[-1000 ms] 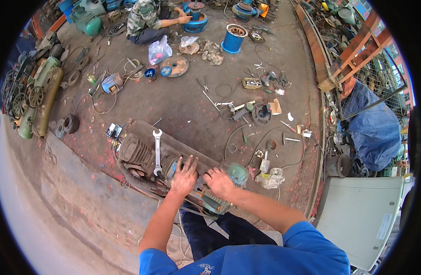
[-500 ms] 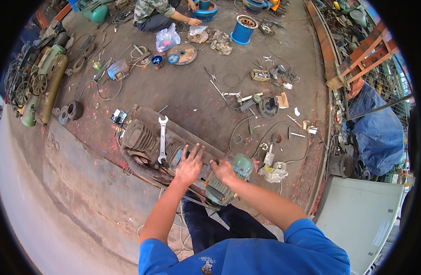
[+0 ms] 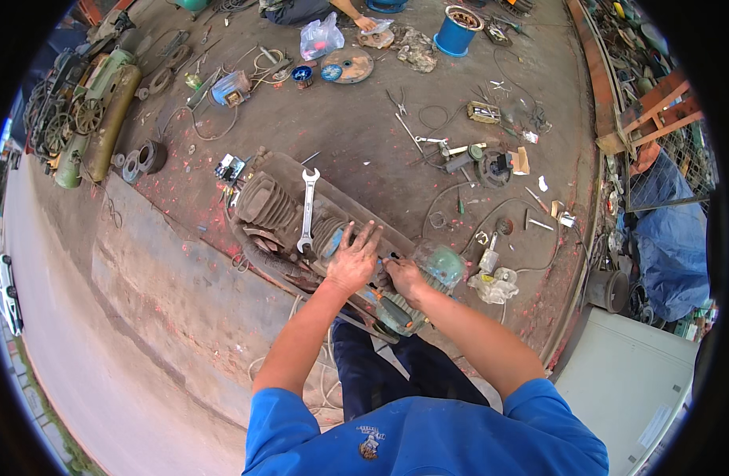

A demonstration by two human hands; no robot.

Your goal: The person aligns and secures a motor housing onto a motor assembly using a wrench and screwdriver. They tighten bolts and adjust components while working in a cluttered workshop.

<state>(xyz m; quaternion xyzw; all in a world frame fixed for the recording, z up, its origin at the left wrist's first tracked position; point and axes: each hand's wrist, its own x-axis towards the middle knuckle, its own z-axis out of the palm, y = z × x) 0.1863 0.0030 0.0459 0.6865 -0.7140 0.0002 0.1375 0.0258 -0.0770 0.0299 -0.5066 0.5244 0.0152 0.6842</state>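
In front of me lies a dusty air compressor with two finned cylinders (image 3: 267,200) and a greenish motor (image 3: 441,264) at its right end. My left hand (image 3: 353,258) rests on its middle, fingers spread, beside the nearer cylinder. Close by, my right hand (image 3: 405,279) is closed at the motor's left side, fingertips pinched; what they grip, if anything, is hidden. A large open-end wrench (image 3: 308,210) lies across the compressor, just left of my left hand. Below my right hand, a screwdriver (image 3: 394,310) with a black and orange handle lies against the motor.
Tools, cables and a hammer (image 3: 539,224) lie on the floor to the right. Farther off are a blue motor housing (image 3: 458,33), a round metal disc (image 3: 351,66) and a co-worker's hand (image 3: 366,23). A pale cabinet (image 3: 626,381) stands at lower right.
My view has shifted, so the whole scene sits farther right and the far side higher. Both hands stay at nearly the same places on the compressor. The wrench has not moved on it.
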